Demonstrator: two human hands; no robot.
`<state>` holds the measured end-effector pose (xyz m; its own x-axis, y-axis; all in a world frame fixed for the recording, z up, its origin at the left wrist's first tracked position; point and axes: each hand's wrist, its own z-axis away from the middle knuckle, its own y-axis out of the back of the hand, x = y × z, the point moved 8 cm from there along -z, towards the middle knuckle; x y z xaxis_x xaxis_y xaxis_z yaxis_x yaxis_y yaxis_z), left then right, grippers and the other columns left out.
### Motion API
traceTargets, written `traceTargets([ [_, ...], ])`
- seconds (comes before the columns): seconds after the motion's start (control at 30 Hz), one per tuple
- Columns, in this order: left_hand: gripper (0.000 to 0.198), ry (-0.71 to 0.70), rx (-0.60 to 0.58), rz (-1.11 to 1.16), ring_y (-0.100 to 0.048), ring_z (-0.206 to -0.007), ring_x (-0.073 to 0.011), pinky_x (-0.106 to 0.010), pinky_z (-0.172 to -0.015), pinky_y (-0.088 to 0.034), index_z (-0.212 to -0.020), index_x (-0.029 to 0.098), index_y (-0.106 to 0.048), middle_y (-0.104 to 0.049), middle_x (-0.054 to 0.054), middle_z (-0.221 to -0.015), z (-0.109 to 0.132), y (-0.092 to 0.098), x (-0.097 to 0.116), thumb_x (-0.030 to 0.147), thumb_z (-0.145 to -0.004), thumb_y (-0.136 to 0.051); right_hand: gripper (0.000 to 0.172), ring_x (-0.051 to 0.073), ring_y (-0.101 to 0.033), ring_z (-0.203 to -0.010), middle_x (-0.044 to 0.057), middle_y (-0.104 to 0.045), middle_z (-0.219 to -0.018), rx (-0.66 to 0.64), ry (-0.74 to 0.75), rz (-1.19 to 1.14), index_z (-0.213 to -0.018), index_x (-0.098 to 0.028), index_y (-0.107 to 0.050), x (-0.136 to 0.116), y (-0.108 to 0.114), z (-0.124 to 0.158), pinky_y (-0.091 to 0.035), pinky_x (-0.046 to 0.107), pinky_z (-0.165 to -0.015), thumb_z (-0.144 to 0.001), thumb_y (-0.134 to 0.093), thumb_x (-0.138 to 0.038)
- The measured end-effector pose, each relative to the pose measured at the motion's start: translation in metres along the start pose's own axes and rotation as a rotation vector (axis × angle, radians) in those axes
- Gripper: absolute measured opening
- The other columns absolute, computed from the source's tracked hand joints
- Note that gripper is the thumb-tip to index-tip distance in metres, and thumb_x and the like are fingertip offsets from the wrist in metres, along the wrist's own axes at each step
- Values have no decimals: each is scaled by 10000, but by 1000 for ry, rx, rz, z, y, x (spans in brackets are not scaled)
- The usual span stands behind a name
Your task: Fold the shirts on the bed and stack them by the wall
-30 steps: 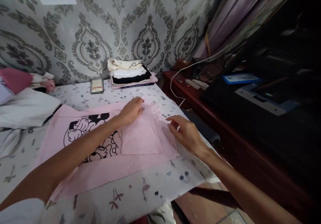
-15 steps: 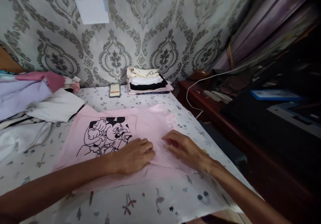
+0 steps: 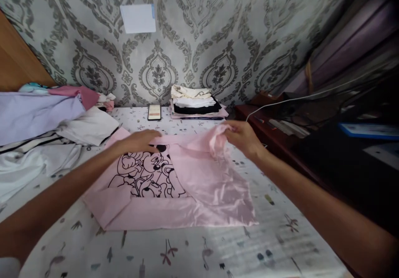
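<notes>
A pink T-shirt (image 3: 215, 186) with a black-outlined cartoon mouse print lies partly folded on the patterned bed sheet. My right hand (image 3: 245, 139) is closed on its ruffled edge at the far right and lifts that part off the sheet. Over the far edge of the shirt, beside the mouse's head, rests my left hand (image 3: 143, 141), its thumb and fingers apart. At the near left a corner of the cloth is turned over the print. Wrinkled, shiny cloth spreads below my right hand.
A stack of folded clothes (image 3: 196, 101) stands by the wall, with a phone (image 3: 154, 112) to its left. Loose clothes (image 3: 40, 116) are heaped at the left. Beyond the sheet's right edge is a dark red table (image 3: 264, 132) with a white cable (image 3: 289, 100).
Both hands have moved to the shirt's far side. My right hand has taken hold of the ruffled edge and raised it. The near left corner is now turned over. The view has shifted left.
</notes>
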<state>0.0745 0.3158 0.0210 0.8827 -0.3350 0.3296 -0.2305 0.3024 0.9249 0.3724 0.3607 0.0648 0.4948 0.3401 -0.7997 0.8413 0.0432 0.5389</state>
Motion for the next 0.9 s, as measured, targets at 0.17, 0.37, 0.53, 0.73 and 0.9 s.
traceTargets([
  [0.17,233,241,-200,-336,-627,-1014,-296,-375,-799,-473,-1002,179,-617,-677,-132,-1135,15,22,-101,291,-835,-500,162,106,-488,-419,-32,-524,-487,105,-309,-382,-657,-207,-513,22,-16,-99,-381,207,-434,-774,-623,-228],
  [0.37,343,505,-7,-429,-623,-1092,-329,-373,-770,-482,-1181,172,-578,-669,-161,-1207,22,44,-141,282,-901,-412,225,142,-660,-725,6,-672,-805,133,-341,-360,-1034,-218,-597,55,-59,-150,-546,283,-702,-809,-600,-227],
  [0.53,435,512,272,-545,-571,-1197,-374,-505,-880,-502,-1295,93,-536,-600,-244,-1311,25,37,-130,146,-935,-297,610,237,-633,-992,78,-667,-1102,192,-227,-199,-1409,-220,-475,72,-73,-121,-523,414,-902,-809,-585,-240],
  [0.73,535,155,356,-291,-397,-1433,-290,-467,-1151,-367,-1483,157,-400,-426,-144,-1569,35,-27,-66,390,-1003,-360,479,287,-503,-1328,126,-554,-1441,-202,420,296,-1414,-216,-516,33,-119,-24,-408,479,-1109,-973,-415,-374],
  [0.9,615,250,265,-220,-286,-1510,-266,-463,-1216,-269,-1500,117,-381,-362,-143,-1613,54,-44,-103,473,-1010,-278,494,303,-447,-1406,137,-516,-1499,-299,415,572,-1383,-209,-575,58,-128,-7,-357,503,-1161,-1020,-333,-442],
])
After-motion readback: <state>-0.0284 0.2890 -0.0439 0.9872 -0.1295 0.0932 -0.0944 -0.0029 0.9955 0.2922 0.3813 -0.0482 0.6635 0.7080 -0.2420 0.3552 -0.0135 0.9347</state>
